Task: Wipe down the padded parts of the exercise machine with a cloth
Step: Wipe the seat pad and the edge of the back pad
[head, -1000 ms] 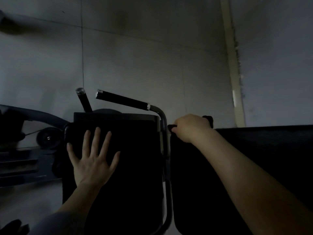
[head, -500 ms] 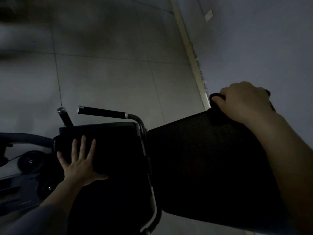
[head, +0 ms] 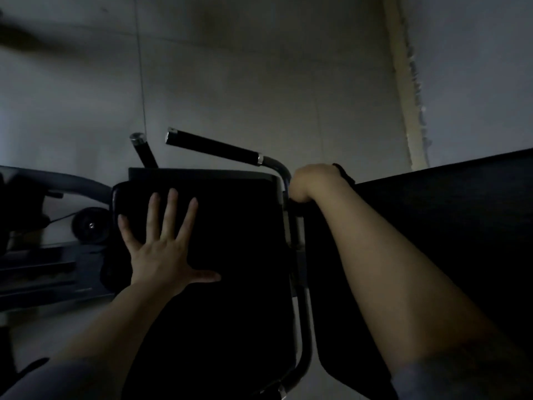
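Swung back down level since half a second ago, right-hand pad (head: 432, 226), now sitting just beside the left-hand pad (head: 225, 255). Lying dark and flat under both arms, the two pads, with the curved frame tube (head: 300, 284) running between them. Resting spread and flat on the left-hand pad, left hand (head: 164, 255), fingers straight and apart. Curling tight at the near corner of the right-hand pad, right hand (head: 311, 183), clutching a dark cloth (head: 343, 171) (barely peeking out behind the knuckles). Jutting out beyond, black handle (head: 213, 147).
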`<state>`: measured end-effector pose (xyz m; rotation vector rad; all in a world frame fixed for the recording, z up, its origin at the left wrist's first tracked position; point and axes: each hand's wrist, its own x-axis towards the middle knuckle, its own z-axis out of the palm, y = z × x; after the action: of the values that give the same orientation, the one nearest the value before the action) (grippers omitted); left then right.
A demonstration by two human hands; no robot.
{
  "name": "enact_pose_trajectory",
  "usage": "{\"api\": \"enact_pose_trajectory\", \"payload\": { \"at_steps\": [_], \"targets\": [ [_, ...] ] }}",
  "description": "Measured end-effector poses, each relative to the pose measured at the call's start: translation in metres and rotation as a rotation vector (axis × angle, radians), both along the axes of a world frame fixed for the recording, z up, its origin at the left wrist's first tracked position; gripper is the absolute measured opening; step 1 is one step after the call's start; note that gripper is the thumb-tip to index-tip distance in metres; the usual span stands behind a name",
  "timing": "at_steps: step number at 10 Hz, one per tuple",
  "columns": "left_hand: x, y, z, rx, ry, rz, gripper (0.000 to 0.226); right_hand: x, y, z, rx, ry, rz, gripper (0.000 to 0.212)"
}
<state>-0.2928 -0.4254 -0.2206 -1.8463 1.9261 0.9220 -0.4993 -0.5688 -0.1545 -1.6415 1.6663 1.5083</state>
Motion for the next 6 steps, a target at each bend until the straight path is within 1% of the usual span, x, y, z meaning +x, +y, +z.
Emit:
{"api": "enact_pose_trajectory", "payload": {
  "at_steps": [1,2,3,4,5,6],
  "targets": [
    [-0.001,0.0,0.0,-0.015,-0.004,0.005,0.141,0.013,0.014,-0.022,0.086,0.182,-0.038,0.053],
    [-0.001,0.0,0.0,-0.026,-0.013,0.009,0.142,0.027,0.042,-0.019,0.127,0.286,0.366,0.054],
    [-0.001,0.001,0.0,-0.052,-0.001,0.005,0.143,0.019,0.069,-0.07,0.673,1.12,1.14,0.054],
    [-0.001,0.001,-0.002,-0.072,0.004,0.004,0.144,-0.002,0.131,-0.086,0.287,0.263,0.434,0.043],
    [-0.001,0.002,-0.001,-0.082,0.0,0.01,0.144,0.022,0.142,-0.04,0.025,-0.03,0.395,0.061],
    [-0.001,0.001,0.0,-0.076,-0.006,0.004,0.143,0.006,0.153,-0.033,0.16,0.023,0.698,0.049]
  ]
}}
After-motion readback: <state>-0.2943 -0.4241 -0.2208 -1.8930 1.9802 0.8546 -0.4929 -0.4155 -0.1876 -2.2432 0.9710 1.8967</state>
